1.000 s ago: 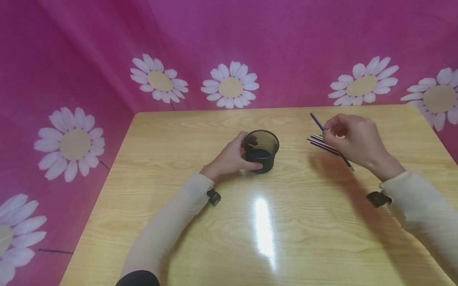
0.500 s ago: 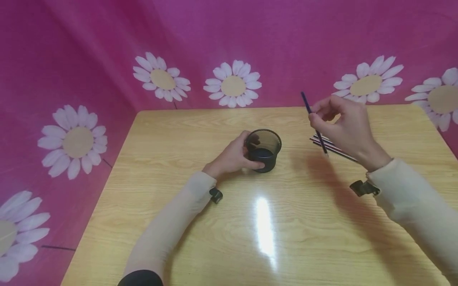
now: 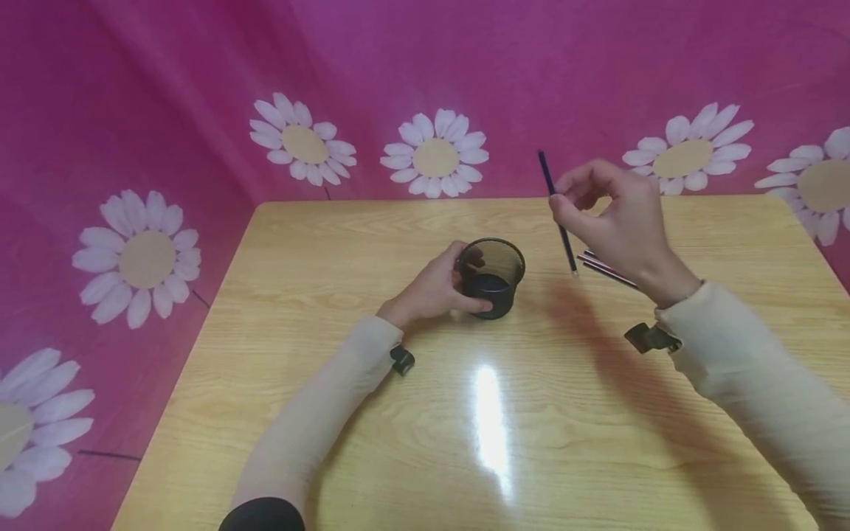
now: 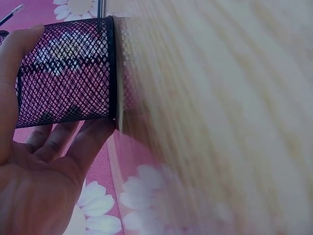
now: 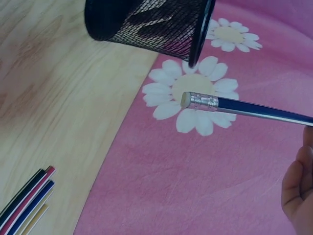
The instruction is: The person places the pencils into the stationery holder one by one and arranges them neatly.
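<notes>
On the table stands a black mesh pencil cup (image 3: 499, 299), upright with its mouth up. My left hand (image 3: 432, 287) grips it from the left, the thumb across its near side; the left wrist view shows the mesh wall between thumb and fingers. Up to the right of the cup, my right hand (image 3: 617, 217) pinches a dark blue pencil (image 3: 564, 240) between thumb and fingertips. The pencil tilts, its eraser end (image 5: 186, 100) lowest and above the table. Several more pencils (image 5: 29, 200) lie together on the table below the right hand, partly hidden by it in the head view.
The light wooden table (image 3: 332, 442) has a bright glare streak in front of the cup. A pink cloth (image 3: 531, 74) with white daisies hangs behind and at the left of it. A small dark camera mount (image 3: 654, 338) sits on the right cuff.
My right hand has lifted the pencil off the group and carried it left and up, turning it steeper. The left hand and the cup have stayed in place.
</notes>
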### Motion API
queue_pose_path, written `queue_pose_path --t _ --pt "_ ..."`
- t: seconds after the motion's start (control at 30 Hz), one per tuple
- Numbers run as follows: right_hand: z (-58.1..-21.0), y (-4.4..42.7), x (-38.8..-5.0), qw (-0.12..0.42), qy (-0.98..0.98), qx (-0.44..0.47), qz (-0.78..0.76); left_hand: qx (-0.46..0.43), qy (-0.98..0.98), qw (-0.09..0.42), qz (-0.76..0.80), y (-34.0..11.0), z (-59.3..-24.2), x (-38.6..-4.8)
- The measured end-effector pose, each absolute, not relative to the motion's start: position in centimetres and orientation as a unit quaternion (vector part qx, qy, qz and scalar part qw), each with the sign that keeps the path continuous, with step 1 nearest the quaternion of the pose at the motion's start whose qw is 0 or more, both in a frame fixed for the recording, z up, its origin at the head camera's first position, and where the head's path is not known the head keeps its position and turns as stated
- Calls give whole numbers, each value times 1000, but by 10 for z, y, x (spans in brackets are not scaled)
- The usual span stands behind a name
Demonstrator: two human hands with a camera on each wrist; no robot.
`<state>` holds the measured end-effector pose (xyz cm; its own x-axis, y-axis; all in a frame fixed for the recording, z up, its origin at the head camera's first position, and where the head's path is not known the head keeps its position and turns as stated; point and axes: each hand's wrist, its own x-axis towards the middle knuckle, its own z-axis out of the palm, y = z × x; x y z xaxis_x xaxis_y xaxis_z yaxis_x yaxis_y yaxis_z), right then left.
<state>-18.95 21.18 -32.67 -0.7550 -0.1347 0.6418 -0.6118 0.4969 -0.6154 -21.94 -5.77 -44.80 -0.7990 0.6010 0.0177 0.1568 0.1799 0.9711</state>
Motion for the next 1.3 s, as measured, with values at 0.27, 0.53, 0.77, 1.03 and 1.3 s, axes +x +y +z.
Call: queue_pose_path --t 0.27,0.53,0.77,1.03,1.3 --pt "-319 201 -191 284 -806 242 460 255 741 189 591 -58 -447 -219" --pt "-316 188 -194 289 -782 258 487 251 744 190 590 -60 -448 -219" --pt "-318 180 -198 295 -770 259 502 248 748 197 584 -61 -446 -219" --pt "-324 170 -200 278 -766 247 524 243 748 200 585 -60 -445 -220" --pt "-335 165 -200 260 -775 245 521 249 750 196 580 -60 -444 -219"
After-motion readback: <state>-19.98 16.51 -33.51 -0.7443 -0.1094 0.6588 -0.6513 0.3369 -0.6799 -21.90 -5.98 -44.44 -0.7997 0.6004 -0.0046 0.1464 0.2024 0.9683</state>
